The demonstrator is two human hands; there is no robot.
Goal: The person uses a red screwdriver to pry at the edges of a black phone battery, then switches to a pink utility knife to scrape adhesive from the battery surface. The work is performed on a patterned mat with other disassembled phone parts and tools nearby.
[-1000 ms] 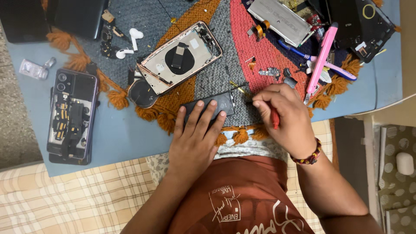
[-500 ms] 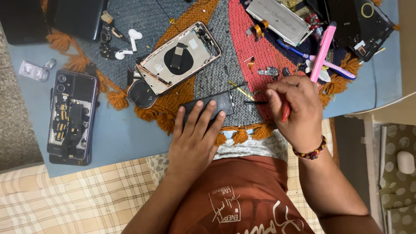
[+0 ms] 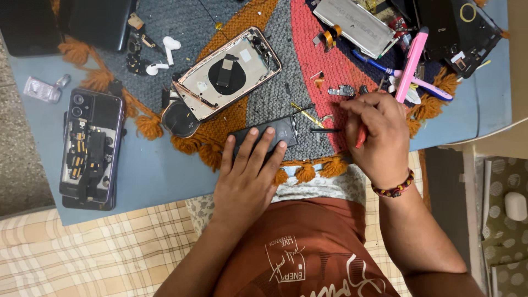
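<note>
My left hand (image 3: 247,176) lies flat with spread fingers on a black phone battery (image 3: 275,132) at the near edge of a woven mat (image 3: 275,93). My right hand (image 3: 377,135) is closed around a red-handled screwdriver (image 3: 360,137); its dark tip (image 3: 322,130) points left toward the battery's right end. An opened phone back housing (image 3: 228,74) with a round black coil lies beyond the battery. Small loose parts (image 3: 341,91) sit just above my right hand.
A second opened phone (image 3: 88,148) lies on the blue table (image 3: 159,176) at left. White earbuds (image 3: 165,52), a round black disc (image 3: 179,118), a pink tool (image 3: 410,66), a silver battery (image 3: 357,22) and dark phone parts (image 3: 456,27) crowd the far side.
My right hand has moved up and to the right with the screwdriver, its tip now level with the battery's right end. My left hand stays on the battery.
</note>
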